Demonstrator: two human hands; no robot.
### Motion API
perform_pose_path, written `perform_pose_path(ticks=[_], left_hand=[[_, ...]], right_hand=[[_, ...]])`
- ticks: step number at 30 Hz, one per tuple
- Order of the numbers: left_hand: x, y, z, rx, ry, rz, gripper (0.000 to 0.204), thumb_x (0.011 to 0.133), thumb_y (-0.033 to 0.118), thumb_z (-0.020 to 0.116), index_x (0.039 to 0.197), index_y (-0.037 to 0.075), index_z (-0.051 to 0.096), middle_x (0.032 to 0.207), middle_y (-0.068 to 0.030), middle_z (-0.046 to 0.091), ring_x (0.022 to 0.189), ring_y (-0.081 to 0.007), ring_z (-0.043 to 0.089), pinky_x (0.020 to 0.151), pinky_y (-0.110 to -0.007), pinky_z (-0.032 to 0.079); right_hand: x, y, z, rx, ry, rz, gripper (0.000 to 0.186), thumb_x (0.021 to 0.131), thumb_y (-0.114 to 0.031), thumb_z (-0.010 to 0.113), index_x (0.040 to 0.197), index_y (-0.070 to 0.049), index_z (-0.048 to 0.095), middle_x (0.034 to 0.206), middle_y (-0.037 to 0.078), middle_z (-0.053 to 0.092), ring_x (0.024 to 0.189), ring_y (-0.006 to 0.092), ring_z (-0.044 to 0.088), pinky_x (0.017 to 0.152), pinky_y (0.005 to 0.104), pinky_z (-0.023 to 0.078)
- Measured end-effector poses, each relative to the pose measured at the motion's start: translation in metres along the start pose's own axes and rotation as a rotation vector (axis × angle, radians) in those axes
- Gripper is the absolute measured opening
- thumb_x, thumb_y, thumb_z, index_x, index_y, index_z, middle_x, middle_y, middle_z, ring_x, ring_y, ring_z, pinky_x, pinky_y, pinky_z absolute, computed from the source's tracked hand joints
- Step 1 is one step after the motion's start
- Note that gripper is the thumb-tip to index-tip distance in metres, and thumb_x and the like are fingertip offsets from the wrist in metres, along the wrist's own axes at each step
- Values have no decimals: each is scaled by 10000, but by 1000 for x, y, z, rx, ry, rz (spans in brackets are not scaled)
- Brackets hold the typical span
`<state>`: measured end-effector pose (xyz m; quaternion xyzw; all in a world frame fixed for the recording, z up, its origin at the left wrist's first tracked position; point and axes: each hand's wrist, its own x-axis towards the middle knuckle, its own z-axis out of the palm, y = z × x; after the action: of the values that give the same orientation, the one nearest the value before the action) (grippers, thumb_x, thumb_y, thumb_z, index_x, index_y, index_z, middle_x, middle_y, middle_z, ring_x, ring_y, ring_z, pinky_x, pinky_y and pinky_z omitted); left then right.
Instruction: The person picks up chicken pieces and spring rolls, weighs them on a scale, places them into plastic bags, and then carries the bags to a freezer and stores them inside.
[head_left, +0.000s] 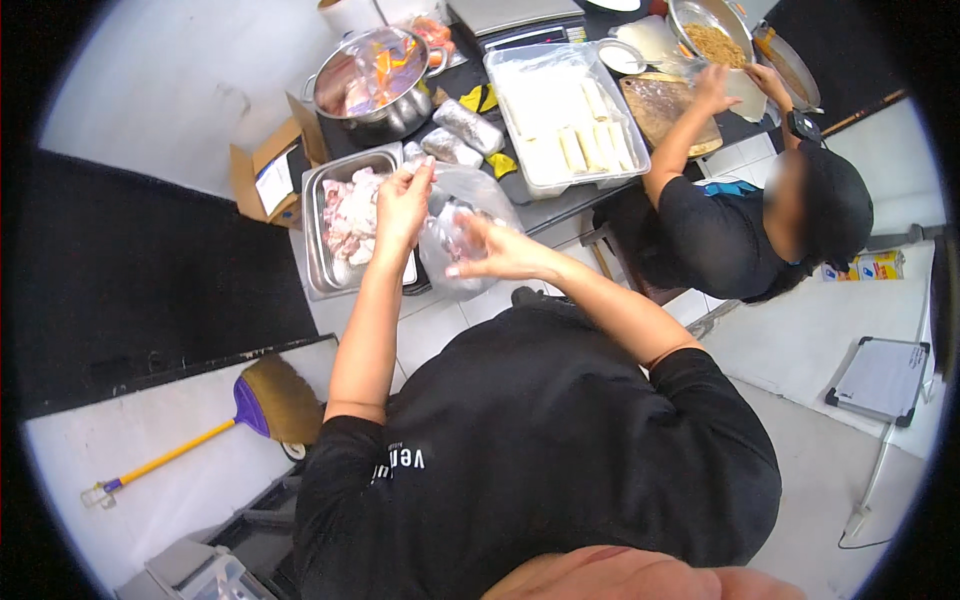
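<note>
My left hand (403,205) is closed in a pinch on the upper edge of a clear plastic bag (478,190), in front of a steel tray (313,225). Raw, pale pink meat pieces (350,212) lie in that tray. Against the bag's near side is my right hand (498,248), thumb and fingers apart and slightly blurred. Something pinkish shows through the bag by its fingers, too unclear to name. Just beyond the bag are foil-wrapped rolls (468,127) on the dark table.
A steel pot (385,115) holding plastic bags stands behind the tray, beside a cardboard box (262,180). A plastic container (570,178) holds pale rolls. To the right, a co-worker (730,235) works near a wooden board (652,105) and a bowl of brown filling (715,45). A broom (270,400) leans at left.
</note>
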<state>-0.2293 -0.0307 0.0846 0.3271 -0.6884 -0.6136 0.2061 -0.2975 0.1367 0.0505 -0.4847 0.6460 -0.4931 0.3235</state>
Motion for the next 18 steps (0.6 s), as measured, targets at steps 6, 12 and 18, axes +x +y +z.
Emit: perform_pose_path(ticks=[6, 12, 18], left_hand=[[-23, 1, -15, 531, 11, 365, 242, 912, 220, 575, 933, -21, 587, 673, -129, 589, 607, -212, 571, 583, -359, 452], [-34, -69, 7, -732, -26, 152, 289, 965, 97, 350, 1183, 10, 518, 1154, -79, 552, 1064, -178, 542, 918, -334, 459], [-45, -94, 14, -693, 135, 200, 145, 956, 88, 394, 1026, 32, 509, 1037, -72, 541, 905, -156, 557, 827, -354, 490]], right_hand=[[30, -46, -37, -199, -247, -187, 199, 899, -201, 591, 968, -24, 649, 801, 136, 648, 729, 230, 610, 693, 361, 480], [90, -25, -33, -326, -179, -531, 200, 896, -185, 583, 994, -27, 657, 916, 149, 624, 998, 299, 575, 741, 378, 492], [116, 6, -10, 213, -437, -344, 252, 985, -229, 456, 1132, -71, 586, 1145, 69, 619, 995, 197, 600, 487, 257, 552]])
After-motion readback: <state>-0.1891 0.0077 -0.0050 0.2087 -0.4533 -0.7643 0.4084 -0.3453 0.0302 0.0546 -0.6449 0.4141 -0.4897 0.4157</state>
